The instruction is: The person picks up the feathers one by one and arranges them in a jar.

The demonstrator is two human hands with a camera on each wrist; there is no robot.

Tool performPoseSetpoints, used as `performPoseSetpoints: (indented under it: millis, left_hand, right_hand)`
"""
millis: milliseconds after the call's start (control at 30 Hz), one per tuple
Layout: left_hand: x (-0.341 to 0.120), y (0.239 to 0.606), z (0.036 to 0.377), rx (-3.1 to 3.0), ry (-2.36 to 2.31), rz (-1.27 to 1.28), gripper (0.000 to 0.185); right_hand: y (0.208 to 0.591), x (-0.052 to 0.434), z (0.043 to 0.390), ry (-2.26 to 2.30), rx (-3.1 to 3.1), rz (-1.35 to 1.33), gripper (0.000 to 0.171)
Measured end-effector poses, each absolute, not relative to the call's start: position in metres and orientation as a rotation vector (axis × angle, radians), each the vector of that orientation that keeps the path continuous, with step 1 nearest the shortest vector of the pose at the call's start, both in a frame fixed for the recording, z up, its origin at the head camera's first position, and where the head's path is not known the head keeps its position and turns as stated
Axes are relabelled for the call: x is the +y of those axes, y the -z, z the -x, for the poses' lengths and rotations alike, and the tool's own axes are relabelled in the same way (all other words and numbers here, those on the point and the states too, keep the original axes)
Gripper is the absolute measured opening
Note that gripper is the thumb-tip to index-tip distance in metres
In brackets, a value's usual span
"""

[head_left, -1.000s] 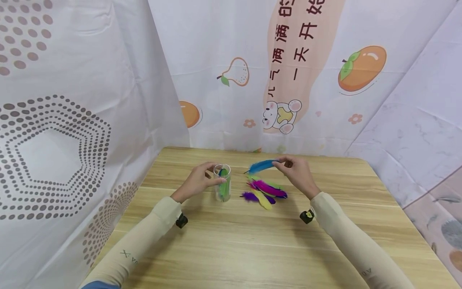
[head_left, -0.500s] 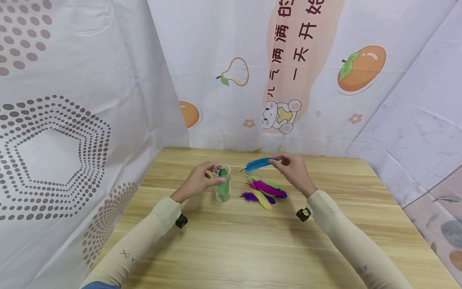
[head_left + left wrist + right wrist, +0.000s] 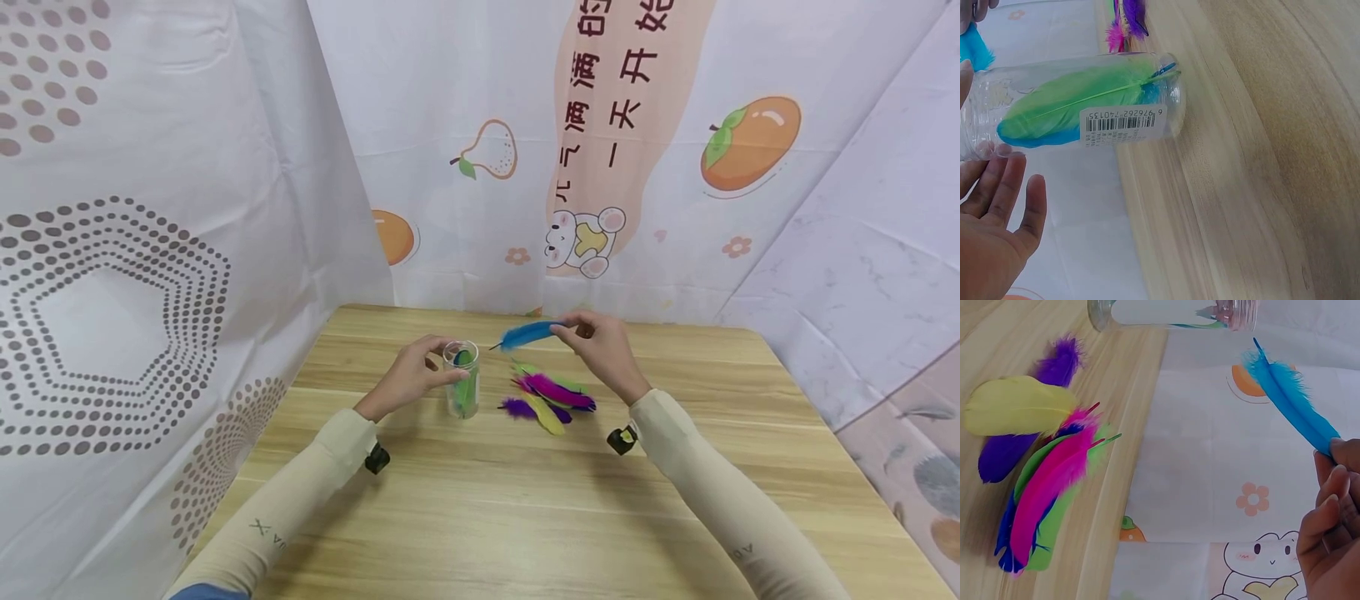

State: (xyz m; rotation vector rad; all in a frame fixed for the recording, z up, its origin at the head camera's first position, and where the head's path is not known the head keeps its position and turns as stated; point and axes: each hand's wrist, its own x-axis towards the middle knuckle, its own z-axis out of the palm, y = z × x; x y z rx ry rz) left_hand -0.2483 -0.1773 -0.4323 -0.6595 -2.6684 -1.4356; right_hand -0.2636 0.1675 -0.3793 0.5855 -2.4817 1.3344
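Your right hand (image 3: 600,350) pinched the blue feather (image 3: 525,335) by one end, its free tip hanging in the air just beside the mouth of the clear jar (image 3: 462,379). Your left hand (image 3: 411,377) steadied that jar upright on the surface (image 3: 487,500), fingers (image 3: 450,377) seemingly curled round it, with green and blue feathers (image 3: 1085,100) inside and the loose pile of feathers (image 3: 551,393) lying just right of it.

One jar (image 3: 461,379) and one table (image 3: 480,517).

At least eight feathers in all:
- **In the jar:** two, a green feather (image 3: 1085,100) and a blue feather (image 3: 1041,136) under it.
- **In the air:** one, a sky-blue feather (image 3: 525,335).
- **Heaped on the table:** at least five, with one yellow feather (image 3: 1016,412), one pink feather (image 3: 1054,481), one lime feather (image 3: 1054,528) and one navy feather (image 3: 1002,534).
- **Purple:** the purple feather (image 3: 1060,362) shows on both sides of the yellow, so it may be one feather or two.
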Motion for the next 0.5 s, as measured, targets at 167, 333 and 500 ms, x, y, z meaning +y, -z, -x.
performPoseSetpoints:
  millis: [167,333,500]
  left_hand:
    - [-0.1779,0.4343,0.2489,-2.665,1.439,0.665,0.058]
    - [-0.1778,0.4338,0.2490,-2.670,1.438,0.661,0.059]
    - [-0.1772,0.4325,0.2483,-2.665,1.430,0.667,0.058]
  right_hand:
    - [0.3774,0.1646,0.2633,-1.343,-2.470,-0.592,0.024]
    - [0.3751,0.1625,0.2638,-1.319,-2.469,-0.598,0.026]
    - [0.3739,0.1582,0.2638,-1.309,-2.457,-0.608,0.024]
